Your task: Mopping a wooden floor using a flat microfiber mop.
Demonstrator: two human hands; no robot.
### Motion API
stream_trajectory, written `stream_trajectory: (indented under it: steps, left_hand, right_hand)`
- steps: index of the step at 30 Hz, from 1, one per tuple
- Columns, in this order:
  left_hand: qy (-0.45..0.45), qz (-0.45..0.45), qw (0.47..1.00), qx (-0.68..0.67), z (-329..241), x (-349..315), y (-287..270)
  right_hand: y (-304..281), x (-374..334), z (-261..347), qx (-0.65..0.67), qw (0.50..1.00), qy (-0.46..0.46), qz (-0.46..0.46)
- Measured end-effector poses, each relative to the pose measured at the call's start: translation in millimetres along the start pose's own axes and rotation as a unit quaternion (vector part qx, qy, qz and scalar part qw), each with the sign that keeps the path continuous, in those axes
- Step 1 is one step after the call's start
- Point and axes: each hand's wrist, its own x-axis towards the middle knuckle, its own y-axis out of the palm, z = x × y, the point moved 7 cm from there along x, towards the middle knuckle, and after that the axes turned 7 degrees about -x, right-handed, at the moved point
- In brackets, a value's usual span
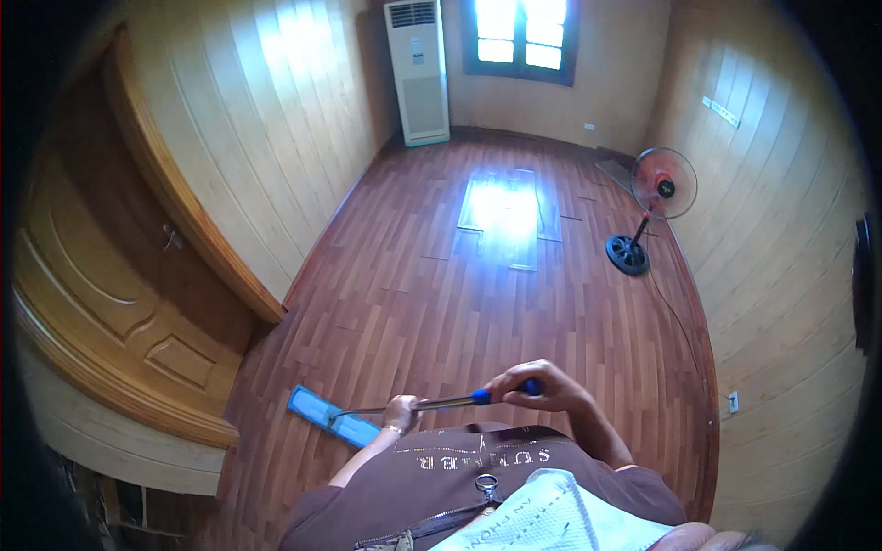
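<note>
A flat mop's long blue head (312, 407) lies on the wooden floor to my left, not far from the door. Its metal pole (450, 402) with blue grips runs from there to the right, across the front of my body. My left hand (401, 415) is closed round the lower part of the pole. Near the upper end, my right hand (544, 386) grips the handle beside the blue end piece. My left forearm covers the near end of the mop head.
A brown wooden door (138, 275) is on the left. A standing fan (628, 255) with a trailing cord is by the right wall. A tall white air conditioner (424, 92) stands in the far left corner. Window light glares on the laminate floor (432, 321).
</note>
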Motion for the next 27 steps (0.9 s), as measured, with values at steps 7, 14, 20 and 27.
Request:
stream_trajectory:
  steps: [7,14,20,27]
  left_hand:
    - [0.122,0.289,0.949,-0.011,-162,37,47]
    - [0.318,0.376,0.866,-0.088,-285,9,118]
    - [0.446,0.455,0.764,-0.1,-362,-27,144]
    - [0.486,0.487,0.722,-0.077,-377,-36,168]
  right_hand:
    - [-42,-93,104,-0.08,0.962,-0.146,-0.218]
    - [-2,-156,197,-0.412,0.878,-0.007,-0.245]
    - [42,-168,230,-0.543,0.821,0.016,-0.177]
    - [54,-158,214,-0.477,0.833,0.047,-0.278]
